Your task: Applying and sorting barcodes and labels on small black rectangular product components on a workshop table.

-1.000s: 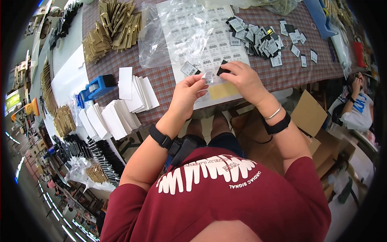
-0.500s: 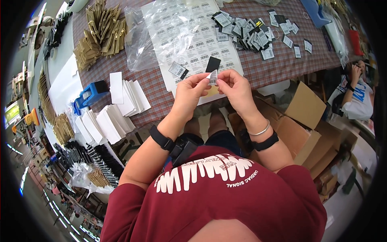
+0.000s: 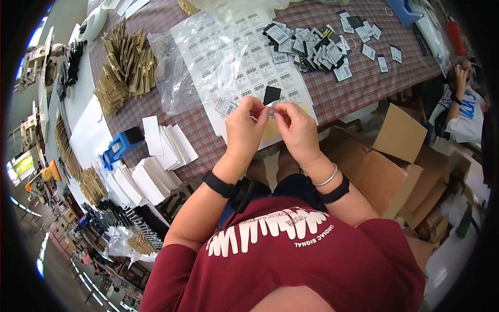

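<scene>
"Left hand (image 3: 244, 127) first: how does it stand from where you sit?"

"I see its thumb and forefinger pinched together, with the other fingers curled, at one edge of a small white printed paper label (image 3: 273, 107)."

"And the right hand (image 3: 297, 127)?"

"I have it pinched the same way at the label's other edge. The label sits between the two sets of fingertips, mostly covered by them, so I cannot tell how it is folded or bent."

"What lies closest?"

"Just beyond the fingertips I see a plain black rectangular card (image 3: 272, 95), and beside the left hand a white-faced tag with black printing (image 3: 225, 107). Both lie on a large white sheet of printed labels (image 3: 292, 86)."

"Further out?"

"A crumpled clear plastic bag (image 3: 176, 83) overlaps the sheet's left side. To the right I have a heap of black-and-white printed tags (image 3: 314, 49). On the left are two fanned stacks of white paper cards (image 3: 171, 148), a blue tape dispenser (image 3: 121, 145) near them, and a thick bundle of tan strips (image 3: 125, 67). The red-and-grey plaid tablecloth (image 3: 353, 96) lies under these."

"Below the table?"

"I see an open brown cardboard box (image 3: 364, 171), right of the person's legs."
</scene>
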